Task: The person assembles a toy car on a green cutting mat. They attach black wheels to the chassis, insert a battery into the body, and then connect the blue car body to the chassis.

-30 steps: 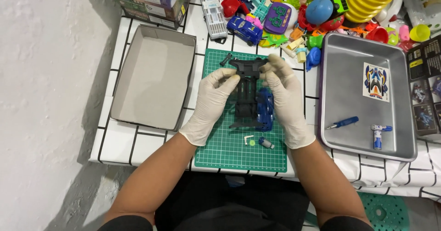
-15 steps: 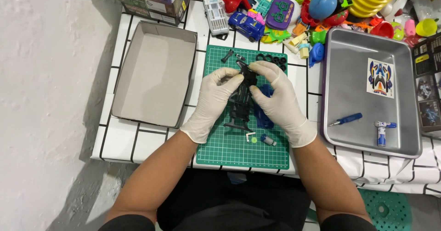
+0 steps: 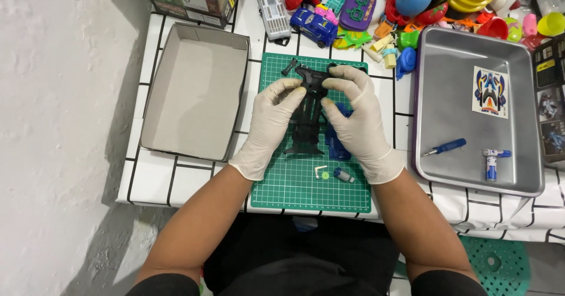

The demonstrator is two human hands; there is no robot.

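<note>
Both gloved hands grip a black toy-car chassis point(image 3: 307, 110) at mid-frame.
Left hand point(image 3: 272, 116) and right hand point(image 3: 356, 116) fingers pinch its top end; small loose parts point(image 3: 332, 172), seemingly unfitted, lie below on the green mat point(image 3: 312, 193).

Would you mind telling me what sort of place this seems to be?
Probably a home hobby bench for building toy model cars: a green cutting mat on a grid-patterned tablecloth, a metal tray with a screwdriver, and a toy pile.

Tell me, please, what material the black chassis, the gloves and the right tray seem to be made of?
Black chassis: likely moulded plastic, matte, thin ribs. Gloves on left hand and right hand: probably latex, off-white, wrinkled. Right tray: looks like metal, brushed grey with soft reflections.
</note>
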